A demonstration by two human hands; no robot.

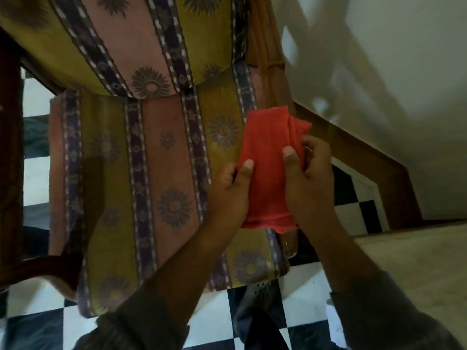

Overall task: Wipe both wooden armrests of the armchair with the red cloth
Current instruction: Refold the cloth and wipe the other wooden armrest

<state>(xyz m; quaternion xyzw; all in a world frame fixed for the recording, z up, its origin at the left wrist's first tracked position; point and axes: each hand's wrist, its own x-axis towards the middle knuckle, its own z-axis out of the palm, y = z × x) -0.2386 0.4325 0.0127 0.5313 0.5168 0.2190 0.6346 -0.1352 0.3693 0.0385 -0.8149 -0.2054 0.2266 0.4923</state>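
— Holding the red cloth (267,170) in both hands, we stand over the armchair. Our left hand (230,195) pinches its left edge, thumb on top, and our right hand (308,178) is closed around its right side, where the fabric bunches up.

— Where is the cloth compared with the chair?

— We have it folded into a long strip above the right side of the seat cushion (151,185), which is striped in mustard, pink and dark purple with sunburst motifs. It covers the spot where the right armrest would run, so we cannot tell whether it touches wood.

— And the other armrest?

— The left armrest (38,269) is dark wood curving along the left edge of our view, well apart from the cloth. Beyond our dark sleeves (141,322) lies a black-and-white checkered floor (298,294), with a pale wall (404,72) to the right.
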